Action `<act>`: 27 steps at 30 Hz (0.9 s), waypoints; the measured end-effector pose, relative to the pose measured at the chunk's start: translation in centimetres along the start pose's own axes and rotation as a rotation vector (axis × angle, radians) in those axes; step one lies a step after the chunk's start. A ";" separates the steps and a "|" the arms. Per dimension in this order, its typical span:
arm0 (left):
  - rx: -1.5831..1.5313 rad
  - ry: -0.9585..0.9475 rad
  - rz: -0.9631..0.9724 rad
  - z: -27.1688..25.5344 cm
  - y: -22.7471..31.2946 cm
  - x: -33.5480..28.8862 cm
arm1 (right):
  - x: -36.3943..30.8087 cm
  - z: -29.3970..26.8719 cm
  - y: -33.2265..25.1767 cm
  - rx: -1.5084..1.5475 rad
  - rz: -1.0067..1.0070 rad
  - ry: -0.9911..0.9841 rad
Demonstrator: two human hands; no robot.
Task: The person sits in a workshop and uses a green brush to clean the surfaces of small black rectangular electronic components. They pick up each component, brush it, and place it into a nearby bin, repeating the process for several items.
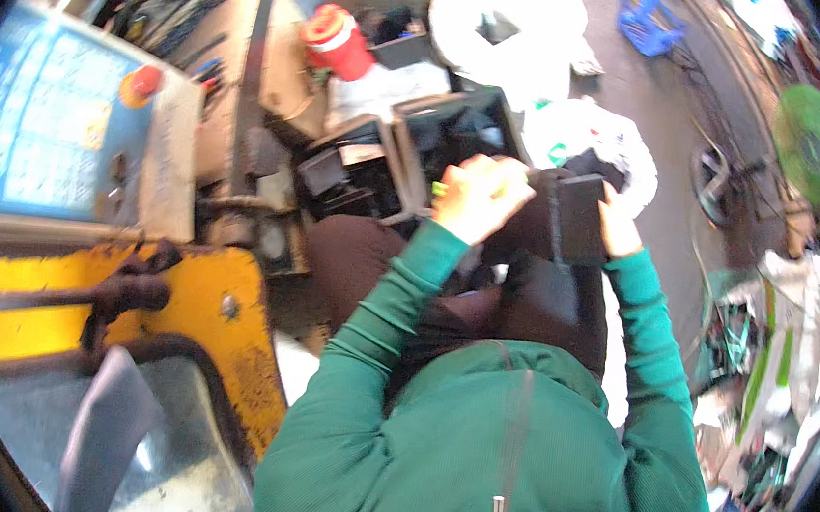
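Over my lap, my right hand (620, 227) grips the right side of a black, box-shaped piece (577, 218), its fingers partly hidden by it. A paler line runs along the piece's left part. My left hand (482, 199) is closed in a fist just left of this piece. A small yellow-green bit (438, 189) shows at the outer side of that fist; what it belongs to is hidden and blurred. Beyond my left hand stands an open black bin (407, 116) with dark pieces inside. Motion blur hides finer detail.
A yellow machine (241, 324) and a blue panel (48, 122) with a red button (145, 81) stand at my left. Ahead are a red jug (341, 47) and white sacks (540, 32). At right stand a green fan (813, 134) and pale bags (803, 324).
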State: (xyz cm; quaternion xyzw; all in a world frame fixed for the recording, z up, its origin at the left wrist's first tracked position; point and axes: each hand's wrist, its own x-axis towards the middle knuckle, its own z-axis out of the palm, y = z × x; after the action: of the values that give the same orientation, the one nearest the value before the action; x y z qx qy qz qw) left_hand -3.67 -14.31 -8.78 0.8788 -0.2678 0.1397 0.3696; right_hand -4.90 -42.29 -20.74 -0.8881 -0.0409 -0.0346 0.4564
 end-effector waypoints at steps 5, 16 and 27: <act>0.100 -0.014 0.001 0.3 -1.3 -3.9 | -0.2 0.1 -6.7 0.452 0.077 -0.265; -1.096 -0.020 -0.832 -3.5 -8.2 -4.8 | 4.2 14.7 -13.7 1.063 0.585 -0.336; 0.563 -0.358 -1.107 -12.7 -27.2 -7.2 | 12.6 19.2 -4.7 -0.709 0.212 -0.369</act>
State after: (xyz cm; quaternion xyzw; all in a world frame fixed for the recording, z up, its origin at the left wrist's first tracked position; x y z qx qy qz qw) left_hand 5.46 13.41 -18.89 0.9599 0.2144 -0.1552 0.0921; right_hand 7.58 -23.44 -26.82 -0.9810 -0.0160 0.1604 0.1081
